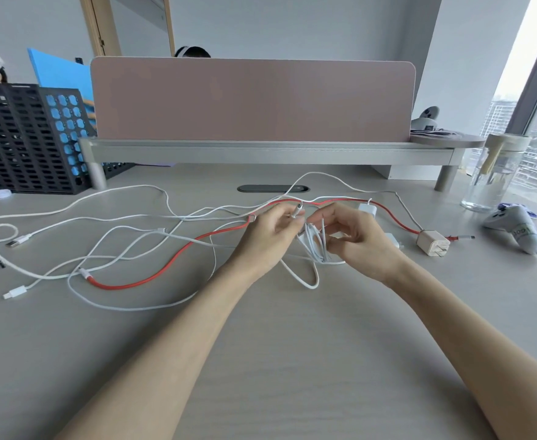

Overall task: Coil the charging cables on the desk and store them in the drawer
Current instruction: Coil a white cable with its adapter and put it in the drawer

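Several white charging cables (124, 242) lie tangled across the desk (292, 360), crossed by one red cable (153, 279). My right hand (361, 241) pinches a small coil of white cable (316, 246) just above the desk's middle. My left hand (268, 236) grips the free end of that same cable, its metal plug (299, 209) sticking up between the fingers. A loop of it (308, 281) hangs down onto the desk. A beige wall charger (432, 242) sits at the red cable's right end. White adapters (367, 209) lie behind my right hand. No drawer is visible.
A grey monitor riser (261, 152) with a pink partition (251, 100) spans the back. A black mesh file rack (23, 138) stands back left. On the right stand a clear water bottle (492, 173) and a white game controller (514, 227). Other people sit beyond the partition.
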Action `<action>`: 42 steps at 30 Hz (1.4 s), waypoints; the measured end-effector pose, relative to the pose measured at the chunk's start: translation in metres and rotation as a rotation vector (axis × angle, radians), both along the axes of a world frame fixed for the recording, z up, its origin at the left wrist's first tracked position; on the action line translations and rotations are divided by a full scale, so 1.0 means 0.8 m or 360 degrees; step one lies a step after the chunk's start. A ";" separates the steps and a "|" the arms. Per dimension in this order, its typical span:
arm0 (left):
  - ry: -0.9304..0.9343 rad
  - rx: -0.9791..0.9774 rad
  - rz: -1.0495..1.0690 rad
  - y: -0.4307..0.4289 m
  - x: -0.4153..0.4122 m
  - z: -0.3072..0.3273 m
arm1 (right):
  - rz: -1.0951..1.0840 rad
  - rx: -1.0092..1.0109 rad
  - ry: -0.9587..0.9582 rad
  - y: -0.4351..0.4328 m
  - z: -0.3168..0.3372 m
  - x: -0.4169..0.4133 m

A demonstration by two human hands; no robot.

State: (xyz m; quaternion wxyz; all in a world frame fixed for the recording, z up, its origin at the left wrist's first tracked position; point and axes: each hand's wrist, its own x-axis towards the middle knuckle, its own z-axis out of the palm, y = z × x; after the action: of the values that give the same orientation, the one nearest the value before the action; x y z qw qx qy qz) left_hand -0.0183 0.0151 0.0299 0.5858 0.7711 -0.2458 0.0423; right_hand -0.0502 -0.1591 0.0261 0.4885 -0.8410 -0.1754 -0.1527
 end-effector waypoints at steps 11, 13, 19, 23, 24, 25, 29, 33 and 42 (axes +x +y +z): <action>0.0059 0.0309 0.0138 -0.011 -0.006 -0.009 | -0.0124 0.0035 -0.0035 0.002 -0.005 0.002; 0.0034 0.0335 0.0227 -0.010 -0.004 -0.009 | -0.0121 0.0052 -0.0032 0.006 -0.006 0.001; 0.0009 0.0296 0.0259 -0.009 -0.004 -0.005 | -0.0088 0.0012 -0.0110 0.008 -0.003 -0.003; -0.0077 0.0212 0.0325 -0.006 -0.002 -0.004 | -0.0058 -0.0122 -0.0179 0.009 -0.002 -0.002; -0.0112 0.0219 0.0347 -0.006 -0.003 -0.003 | -0.0064 -0.0125 -0.0181 0.009 -0.003 -0.001; -0.0160 0.0235 0.0377 -0.005 -0.004 -0.002 | -0.0070 -0.0127 -0.0182 0.008 -0.004 0.001; -0.0332 0.0256 0.0495 -0.006 -0.001 -0.005 | -0.0077 -0.0132 -0.0165 0.008 -0.005 0.002; -0.0406 0.0241 0.0533 -0.005 0.007 -0.009 | -0.0087 -0.0127 -0.0134 0.009 -0.006 0.002; -0.0848 0.0500 0.0708 0.007 -0.004 0.000 | -0.0118 -0.0260 -0.0177 0.011 -0.007 0.000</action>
State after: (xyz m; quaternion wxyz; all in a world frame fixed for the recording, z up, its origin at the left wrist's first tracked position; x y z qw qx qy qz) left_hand -0.0214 0.0204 0.0301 0.3526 0.8480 -0.2197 0.3292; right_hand -0.0504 -0.1503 0.0204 0.4018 -0.8742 -0.1828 -0.2023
